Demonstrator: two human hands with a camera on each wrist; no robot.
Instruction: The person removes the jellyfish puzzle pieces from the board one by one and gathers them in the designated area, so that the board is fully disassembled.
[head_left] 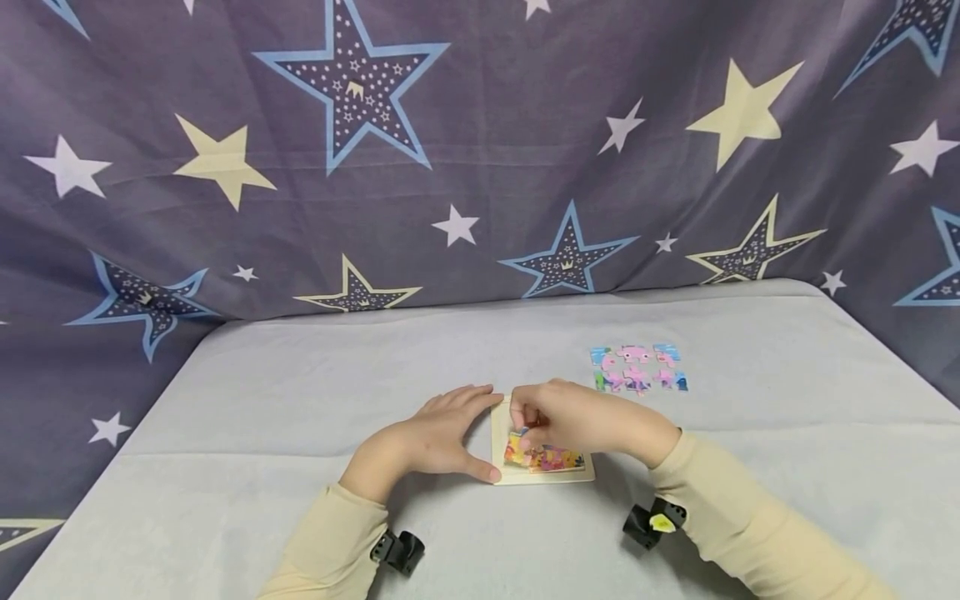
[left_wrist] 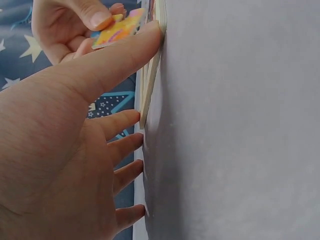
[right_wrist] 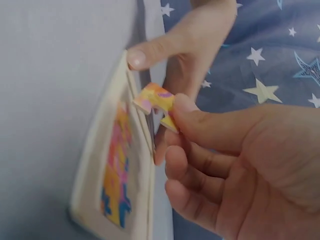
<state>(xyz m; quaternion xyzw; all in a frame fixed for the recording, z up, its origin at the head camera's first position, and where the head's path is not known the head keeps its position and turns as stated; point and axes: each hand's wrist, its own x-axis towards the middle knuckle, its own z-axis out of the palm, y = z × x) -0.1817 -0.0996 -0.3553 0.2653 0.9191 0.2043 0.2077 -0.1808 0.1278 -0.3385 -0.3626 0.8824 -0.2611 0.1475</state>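
Observation:
My right hand (head_left: 581, 417) pinches a yellow and orange jigsaw piece (right_wrist: 155, 96) between thumb and fingers, raised over the left part of a pale puzzle tray (head_left: 543, 479). In the right wrist view, several joined colourful pieces (right_wrist: 116, 175) lie inside the tray along one side, beside a bare stretch of its base. My left hand (head_left: 431, 442) is spread at the tray's left side. Its thumb touches the near left corner, and the index fingertip touches the far one. The other fingers stay straight, as the left wrist view shows.
Several pink and blue jigsaw pieces (head_left: 637, 367) lie in rows on the grey cloth, behind and right of the tray. A dark curtain with stars (head_left: 457, 225) hangs behind the cloth-covered surface (head_left: 300, 383). Black wrist mounts (head_left: 397, 550) sit on both sleeves.

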